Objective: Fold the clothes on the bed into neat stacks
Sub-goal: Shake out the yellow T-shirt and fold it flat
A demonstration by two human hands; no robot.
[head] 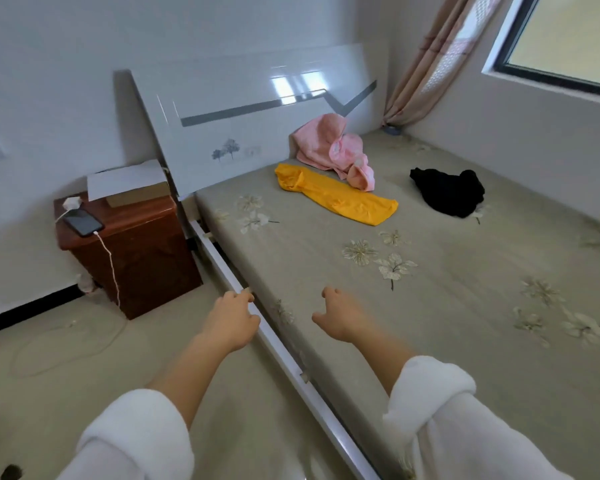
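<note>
The wide bed [430, 323], covered in a grey-green sheet printed with pale flowers, fills the right of the view. Its glossy white headboard [257, 109], marked with a grey zigzag stripe, stands at the far end. A white side rail [284, 355] runs along the bed's left edge. A pink-beige curtain [430, 64] hangs at the bed's far right corner, beside a dark-framed window [568, 39].

A reddish-brown wooden nightstand [142, 258] stands on the floor beside the bed's far left corner.

Three unfolded clothes lie at the head end of the bed. A long yellow garment [340, 199] stretches slantwise near the headboard. A crumpled pink fleecy garment [326, 143] is heaped against the headboard, touching the yellow one's far side. A bunched black garment [447, 192] lies well apart, toward the right edge.

The left hand [231, 322] hovers over the side rail, fingers loosely curled and holding nothing. The right hand [340, 317] hovers above the bed's left edge, fingers loosely bent, thumb spread, holding nothing. Both white fleecy sleeves are pushed up the forearms.

A black phone [83, 222] lies at the nightstand's front left corner, and a white cable [110, 258] trails from it to the floor.
</note>
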